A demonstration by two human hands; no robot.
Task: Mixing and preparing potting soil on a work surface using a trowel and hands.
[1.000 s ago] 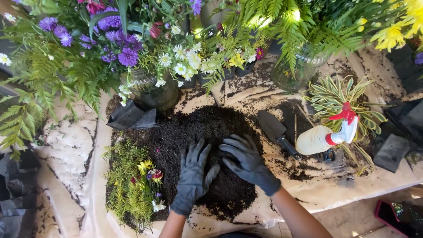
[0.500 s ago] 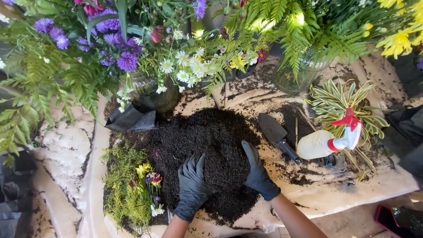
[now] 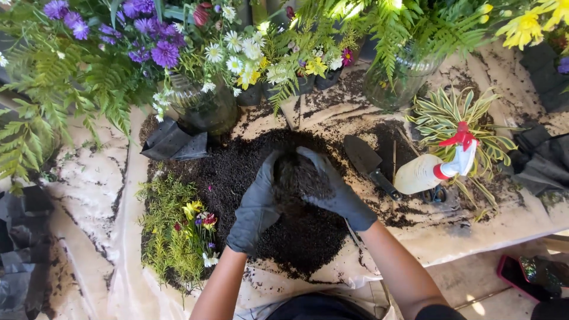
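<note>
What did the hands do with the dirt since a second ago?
The left hand and right hand lay flat on the pile of soil, then turned on edge, pushed in from both sides and came up together, cupping a clump of soil between them. The trowel, spray bottle, small flowering plant and black bag stayed where they were.

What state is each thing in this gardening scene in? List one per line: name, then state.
Left hand: gloved, cupped against the soil clump.
Right hand: gloved, cupped on its other side.
Soil clump: lifted between both hands.
Soil pile: spread loose on the sheet.
Trowel: lying flat.
Spray bottle: lying on its side.
</note>
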